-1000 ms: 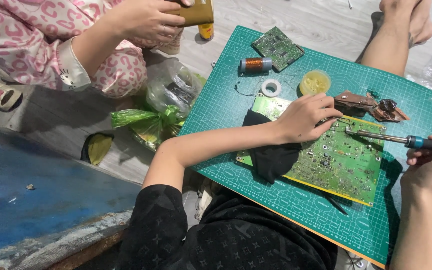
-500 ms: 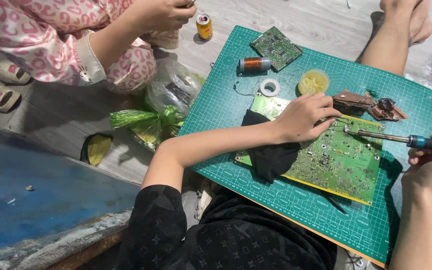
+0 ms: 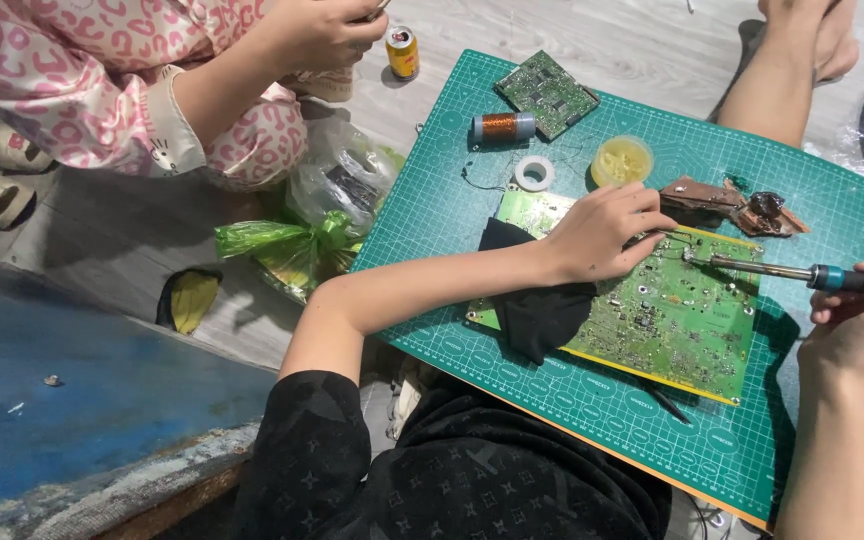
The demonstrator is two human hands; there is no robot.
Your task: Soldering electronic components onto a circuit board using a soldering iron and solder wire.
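— Two hands are on the job. Which one is nearer the green circuit board (image 3: pixel 667 315)?

— The left hand (image 3: pixel 602 232). It rests right on the board, near its top edge, with the fingers curled and pressing down. I see nothing pinched in it — but the fingertips are small, so I cannot be sure.

— And the right hand (image 3: pixel 857 325)?

— It sits off the board's right side, closed around the blue handle of the soldering iron (image 3: pixel 767 268).

— Which way does the iron point?

— It lies almost flat, long way going right to left. The metal tip reaches over the board and ends just beside the left hand's fingers, at the board's top corner.

— Where is the board?

— On the green cutting mat (image 3: pixel 452 200), in the middle, tilted a bit. A black cloth (image 3: pixel 537 315) covers its left part, and the left arm crosses over that.

— What else is close?

— A little tub of yellow paste (image 3: pixel 620 160), a white tape roll (image 3: pixel 534 172) and a spool of copper wire (image 3: pixel 502 127) lie above the board. A small circuit board (image 3: pixel 546 94) sits higher up.

— What can't you see?

— The exact spot where the tip meets the board is too tiny to tell. The iron's handle is cut off at the picture's edge. Another person in pink clothes sits at the top left — their hand (image 3: pixel 317 30) is partly out of view.
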